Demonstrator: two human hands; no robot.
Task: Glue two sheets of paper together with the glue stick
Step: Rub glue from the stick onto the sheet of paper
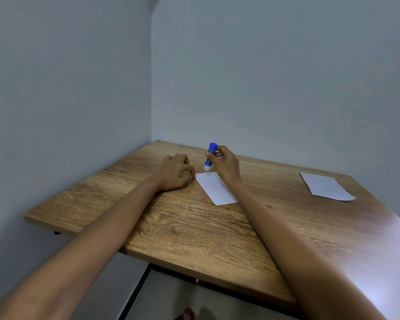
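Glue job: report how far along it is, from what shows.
Done: one sheet lies ready between the hands, and the right hand grips the glue stick, white tip down near the sheet's far edge.
In hand: the left hand pins the sheet's corner. Whether any glue is on yet cannot be told.
Left: the second sheet lies apart at the right, to be brought over and pressed on.

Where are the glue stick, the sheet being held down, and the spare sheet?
glue stick (210,156): head view, on the blue barrel above the white tip.
near sheet (215,189): head view, on its bare white middle.
far sheet (325,187): head view, at its centre, far right of the table.
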